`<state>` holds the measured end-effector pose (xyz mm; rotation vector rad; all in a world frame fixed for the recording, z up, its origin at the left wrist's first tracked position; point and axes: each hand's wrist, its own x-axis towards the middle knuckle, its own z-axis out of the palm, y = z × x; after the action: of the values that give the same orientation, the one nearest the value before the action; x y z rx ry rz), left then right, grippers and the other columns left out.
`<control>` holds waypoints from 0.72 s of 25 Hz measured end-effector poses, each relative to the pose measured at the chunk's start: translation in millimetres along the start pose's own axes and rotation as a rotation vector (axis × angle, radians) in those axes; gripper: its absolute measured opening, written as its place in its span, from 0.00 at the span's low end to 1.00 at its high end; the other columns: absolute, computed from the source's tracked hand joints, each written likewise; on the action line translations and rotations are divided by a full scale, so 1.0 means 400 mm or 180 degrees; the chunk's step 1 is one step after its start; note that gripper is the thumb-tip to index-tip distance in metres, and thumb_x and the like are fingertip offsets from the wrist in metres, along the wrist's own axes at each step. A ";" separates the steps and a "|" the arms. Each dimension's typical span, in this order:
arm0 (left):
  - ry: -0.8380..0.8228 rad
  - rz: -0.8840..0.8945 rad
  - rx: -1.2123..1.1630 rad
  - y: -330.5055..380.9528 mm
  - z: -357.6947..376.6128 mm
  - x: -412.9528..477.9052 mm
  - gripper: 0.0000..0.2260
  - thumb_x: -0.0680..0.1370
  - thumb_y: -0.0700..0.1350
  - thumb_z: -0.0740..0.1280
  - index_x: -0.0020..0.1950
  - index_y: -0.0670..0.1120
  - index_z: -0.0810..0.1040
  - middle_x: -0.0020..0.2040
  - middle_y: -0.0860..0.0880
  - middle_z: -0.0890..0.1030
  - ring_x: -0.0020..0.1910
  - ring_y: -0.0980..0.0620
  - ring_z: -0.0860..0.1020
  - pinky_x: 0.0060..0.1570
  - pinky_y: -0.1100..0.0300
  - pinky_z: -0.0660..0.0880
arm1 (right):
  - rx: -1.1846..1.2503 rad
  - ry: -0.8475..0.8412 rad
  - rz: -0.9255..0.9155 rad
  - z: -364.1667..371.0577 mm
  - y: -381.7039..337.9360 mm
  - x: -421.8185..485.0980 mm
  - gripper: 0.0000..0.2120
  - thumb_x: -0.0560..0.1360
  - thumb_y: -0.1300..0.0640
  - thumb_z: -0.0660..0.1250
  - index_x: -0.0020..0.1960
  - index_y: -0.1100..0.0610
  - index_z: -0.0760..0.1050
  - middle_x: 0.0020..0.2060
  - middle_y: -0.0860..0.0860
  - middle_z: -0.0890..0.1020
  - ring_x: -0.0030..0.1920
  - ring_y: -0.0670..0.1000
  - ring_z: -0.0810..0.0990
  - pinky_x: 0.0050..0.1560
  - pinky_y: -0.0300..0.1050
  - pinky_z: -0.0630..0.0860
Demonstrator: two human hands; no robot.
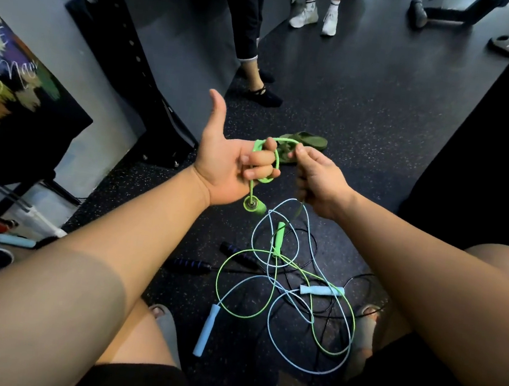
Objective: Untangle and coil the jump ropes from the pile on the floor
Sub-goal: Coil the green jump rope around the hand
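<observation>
above the tangled pile (pixel 283 290) on the floor (pixel 379 127) between the person's feet, the left hand (pixel 221 164) curls its fingers through loops of the green rope (pixel 276 163), thumb raised clear, acting as a spool; the handle (pixel 252 205) dangles beneath. the right hand (pixel 320 184) pinches the same rope just beside it, likely to feed the next turn
</observation>
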<state>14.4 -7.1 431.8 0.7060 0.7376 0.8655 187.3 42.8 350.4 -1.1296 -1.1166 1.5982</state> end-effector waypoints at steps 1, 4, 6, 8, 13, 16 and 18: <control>-0.0059 -0.0061 0.0075 -0.002 0.001 0.000 0.47 0.62 0.85 0.40 0.42 0.43 0.73 0.30 0.52 0.54 0.27 0.51 0.54 0.60 0.53 0.67 | -0.0107 0.0075 -0.0032 -0.002 0.002 0.004 0.14 0.82 0.45 0.60 0.43 0.50 0.77 0.25 0.46 0.62 0.23 0.45 0.58 0.26 0.38 0.54; -0.0102 -0.0123 0.0095 0.000 0.000 -0.004 0.48 0.61 0.86 0.41 0.42 0.43 0.73 0.27 0.53 0.58 0.26 0.51 0.60 0.55 0.54 0.70 | -0.0682 0.0289 -0.0105 -0.009 0.013 0.009 0.13 0.83 0.46 0.61 0.48 0.52 0.80 0.25 0.48 0.64 0.23 0.47 0.58 0.24 0.35 0.54; -0.0030 0.0012 -0.0043 0.009 -0.011 -0.006 0.48 0.61 0.86 0.42 0.43 0.43 0.73 0.26 0.53 0.61 0.26 0.51 0.61 0.55 0.55 0.70 | -0.1332 0.0111 -0.0091 -0.010 0.031 0.010 0.15 0.83 0.45 0.60 0.50 0.52 0.82 0.29 0.52 0.65 0.25 0.47 0.60 0.24 0.35 0.57; 0.0122 0.0286 -0.0315 0.017 -0.025 -0.009 0.48 0.62 0.85 0.44 0.45 0.42 0.74 0.28 0.53 0.62 0.27 0.51 0.62 0.56 0.55 0.69 | -0.1976 -0.0321 0.0076 0.003 0.050 0.003 0.19 0.83 0.42 0.57 0.50 0.51 0.83 0.31 0.53 0.65 0.26 0.48 0.64 0.25 0.37 0.64; 0.1011 0.0813 -0.0382 0.024 -0.075 0.008 0.56 0.69 0.82 0.49 0.63 0.29 0.74 0.33 0.49 0.68 0.31 0.50 0.70 0.54 0.58 0.66 | -0.3074 -0.1390 0.0598 0.036 0.065 -0.035 0.19 0.85 0.49 0.54 0.56 0.59 0.79 0.28 0.54 0.72 0.28 0.53 0.74 0.36 0.47 0.74; 0.1531 0.0810 -0.0148 0.020 -0.120 0.024 0.57 0.70 0.82 0.46 0.68 0.30 0.71 0.33 0.48 0.73 0.31 0.50 0.72 0.50 0.59 0.72 | -0.3658 -0.1923 0.0532 0.055 0.032 -0.070 0.13 0.81 0.60 0.56 0.59 0.58 0.78 0.31 0.54 0.78 0.30 0.53 0.79 0.36 0.46 0.75; 0.1751 0.0750 -0.0007 0.014 -0.146 0.031 0.59 0.66 0.84 0.45 0.74 0.35 0.67 0.36 0.45 0.77 0.31 0.48 0.76 0.50 0.56 0.75 | -0.4091 -0.2116 0.0084 0.080 -0.004 -0.090 0.13 0.79 0.61 0.58 0.57 0.56 0.80 0.37 0.54 0.83 0.36 0.52 0.81 0.39 0.44 0.77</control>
<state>-29.1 20.0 400.6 0.5605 1.1559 1.3004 164.5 2.8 365.2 -1.3406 -2.7883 1.1983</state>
